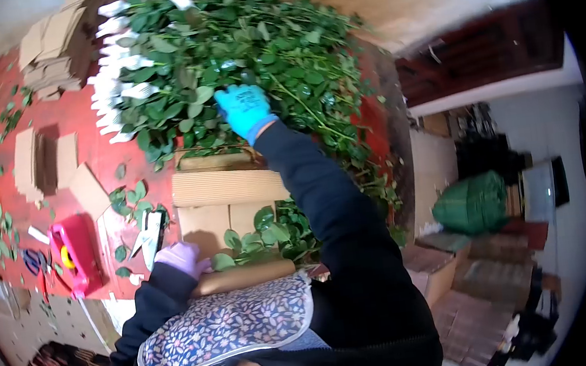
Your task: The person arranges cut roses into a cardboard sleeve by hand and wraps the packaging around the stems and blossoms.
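Note:
My left hand, in a purple glove, has its fingers bent at the near left corner of a cardboard wrap, seemingly gripping its edge. Leafy stems lie on the wrap, whose near edge curls up by my apron. My right hand, in a blue glove, reaches onto a big pile of green stems. Its fingers curl down among the leaves; whatever they hold is hidden. Flower heads in white sleeves line the pile's left side. A white hand tool lies just beyond my left hand.
On the red table are a pink tape dispenser, scissors and cardboard pieces. Stacked cardboard stands at the far left. Boxes and a green sack sit at the right.

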A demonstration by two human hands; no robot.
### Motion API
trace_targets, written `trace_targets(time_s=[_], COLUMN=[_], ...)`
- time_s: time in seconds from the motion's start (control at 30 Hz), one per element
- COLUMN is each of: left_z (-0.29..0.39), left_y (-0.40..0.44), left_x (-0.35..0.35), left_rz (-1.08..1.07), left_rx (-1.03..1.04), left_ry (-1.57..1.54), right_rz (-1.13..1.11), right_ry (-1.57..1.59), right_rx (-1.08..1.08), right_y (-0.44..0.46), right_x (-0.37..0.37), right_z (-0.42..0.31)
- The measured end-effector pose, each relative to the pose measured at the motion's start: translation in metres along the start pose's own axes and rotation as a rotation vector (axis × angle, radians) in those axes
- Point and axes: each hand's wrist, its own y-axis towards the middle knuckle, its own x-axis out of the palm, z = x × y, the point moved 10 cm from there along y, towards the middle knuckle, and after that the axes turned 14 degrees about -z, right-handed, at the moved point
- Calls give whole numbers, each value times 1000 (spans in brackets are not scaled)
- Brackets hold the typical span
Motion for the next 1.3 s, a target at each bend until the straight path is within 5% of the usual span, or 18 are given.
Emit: trace_targets(time_s=[0.23,0.5,0.63,0.67,0.8,0.97,1.03,1.13,1.2,1.3], left_z=[1,0,-1,-2,-3,-2,-6,-6,-6,-6], left_y=[1,-2,1,3,3,3,3,-2,-3,-3], left_x=[-3,-2,0,1,7,6,6,5,4,3], left_rz=[-24,-14,2,8,-12,-20,-21,-7,10,7], left_rx=[-17,-1,11,17,-2,16,10,-29,-17,-2], left_ry=[-17,-72,-63,-46,-39,-13,-12,-81,-108,-112], right_rz=[-139,249,-227,-286,339,-145,-87,-33,258,264], right_ry=[65,355,339,432,596,400,380,941,1095,1321], right_rx=[7,-219,-275,-188,24,314,328,208,51,16], right_y=[-8,-57,-65,-57,-35,42,51,36,13,-28], right_x=[27,-87,-60,-57,-109,-12,0,-5,-44,-95], right_z=[-1,16,6,20,80,108,117,133,144,133])
